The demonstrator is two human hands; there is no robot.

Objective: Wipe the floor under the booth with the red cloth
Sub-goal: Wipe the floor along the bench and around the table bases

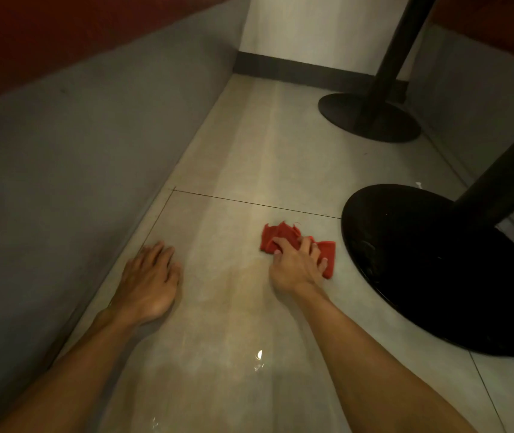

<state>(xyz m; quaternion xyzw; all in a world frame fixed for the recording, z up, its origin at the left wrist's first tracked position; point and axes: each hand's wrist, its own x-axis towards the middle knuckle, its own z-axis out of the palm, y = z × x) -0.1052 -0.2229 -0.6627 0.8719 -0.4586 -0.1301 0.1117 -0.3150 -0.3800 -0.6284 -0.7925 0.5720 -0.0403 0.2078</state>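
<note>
The crumpled red cloth (pixel 280 235) lies on the pale tiled floor (pixel 249 145), just left of the near table base. My right hand (pixel 297 264) presses down on it, fingers curled into the fabric. My left hand (pixel 151 276) rests flat on the floor with fingers spread, close to the grey booth base (pixel 77 157) on the left. It holds nothing.
A large black round table base (pixel 436 276) with its slanted post sits right of the cloth. A second black base (pixel 368 117) stands further back. A white wall with a dark skirting (pixel 299 70) closes the far end. A grey booth base (pixel 480 89) runs along the right.
</note>
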